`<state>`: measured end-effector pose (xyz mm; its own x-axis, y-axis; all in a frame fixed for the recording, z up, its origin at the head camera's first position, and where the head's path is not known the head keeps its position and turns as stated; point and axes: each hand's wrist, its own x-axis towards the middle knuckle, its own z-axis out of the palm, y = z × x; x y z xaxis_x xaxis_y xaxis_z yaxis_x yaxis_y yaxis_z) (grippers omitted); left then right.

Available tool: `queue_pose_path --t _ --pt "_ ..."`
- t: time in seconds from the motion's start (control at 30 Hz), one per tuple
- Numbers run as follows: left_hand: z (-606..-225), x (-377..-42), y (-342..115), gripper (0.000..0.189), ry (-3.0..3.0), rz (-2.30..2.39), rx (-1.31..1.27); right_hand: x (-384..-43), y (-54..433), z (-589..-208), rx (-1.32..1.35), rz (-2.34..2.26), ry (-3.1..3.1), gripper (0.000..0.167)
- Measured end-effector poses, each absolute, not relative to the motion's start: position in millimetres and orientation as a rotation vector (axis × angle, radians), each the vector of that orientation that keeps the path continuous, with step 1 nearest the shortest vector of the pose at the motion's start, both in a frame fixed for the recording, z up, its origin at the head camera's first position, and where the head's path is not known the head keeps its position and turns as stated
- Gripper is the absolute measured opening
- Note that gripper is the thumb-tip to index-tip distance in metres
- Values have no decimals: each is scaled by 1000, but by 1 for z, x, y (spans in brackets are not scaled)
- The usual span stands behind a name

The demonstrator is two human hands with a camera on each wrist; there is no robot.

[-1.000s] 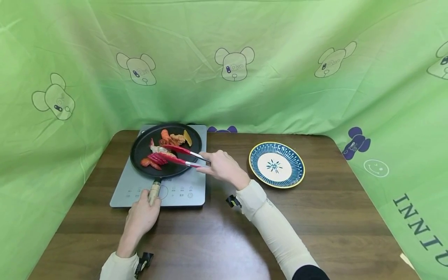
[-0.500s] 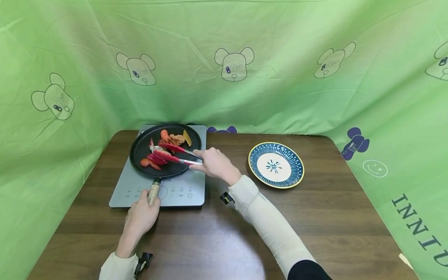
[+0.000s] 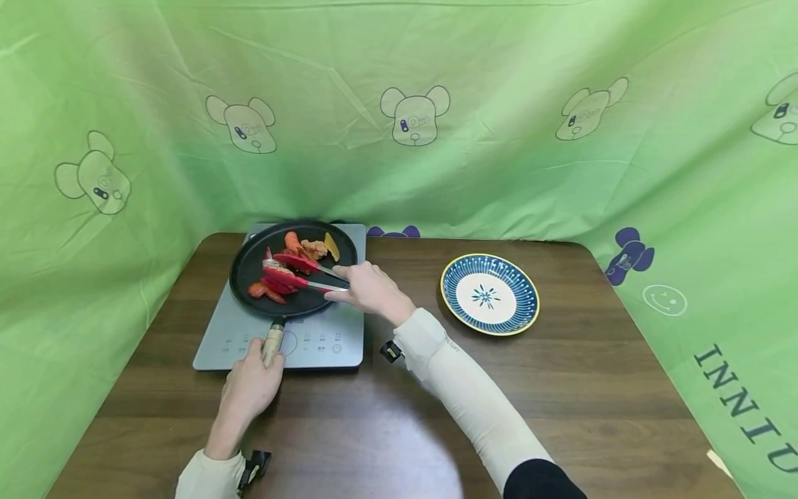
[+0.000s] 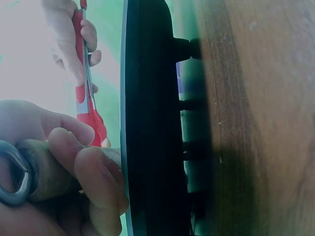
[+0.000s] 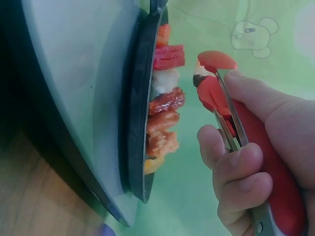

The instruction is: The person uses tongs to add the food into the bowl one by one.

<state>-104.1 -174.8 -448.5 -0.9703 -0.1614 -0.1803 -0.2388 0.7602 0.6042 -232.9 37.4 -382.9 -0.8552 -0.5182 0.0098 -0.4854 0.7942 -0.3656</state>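
A black frying pan (image 3: 312,301) sits on a grey induction cooker (image 3: 221,339) at the table's back left. It holds several pieces of food (image 3: 314,247): red, orange, yellow and pale. My left hand (image 3: 260,360) grips the pan's wooden handle (image 3: 273,337), fingers curled round the handle (image 4: 47,169). My right hand (image 3: 352,283) holds red tongs (image 3: 298,278) whose arms reach over the red pieces at the pan's left. In the right wrist view, the right hand (image 5: 246,162) squeezes the tongs (image 5: 216,91) just above the food (image 5: 165,101). Whether they clamp a piece is unclear.
A blue-and-white patterned plate (image 3: 490,294) with a yellow rim lies on the brown wooden table (image 3: 561,388) to the right of the cooker. Green cloth with cartoon bears (image 3: 414,114) walls in the back and both sides.
My right hand has pushed the tongs leftward and deeper into the pan, over the red pieces. The left hand has stayed on the handle.
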Motion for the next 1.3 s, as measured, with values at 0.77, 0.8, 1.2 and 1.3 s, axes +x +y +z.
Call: queue_pose_path --t 0.77,0.8,1.2,1.3 --pt "-450 -104 -176 52 2834 996 -312 -237 15 -385 -803 -468 2953 61" --pt "-450 -104 -176 52 2831 998 -312 -238 14 -385 -802 -461 2956 61" --pt "-450 -104 -176 50 2832 995 -336 -243 4 -385 -788 -445 2953 59" --pt "-451 -104 -176 50 2834 992 -332 -243 1 -384 -790 -431 2958 58"
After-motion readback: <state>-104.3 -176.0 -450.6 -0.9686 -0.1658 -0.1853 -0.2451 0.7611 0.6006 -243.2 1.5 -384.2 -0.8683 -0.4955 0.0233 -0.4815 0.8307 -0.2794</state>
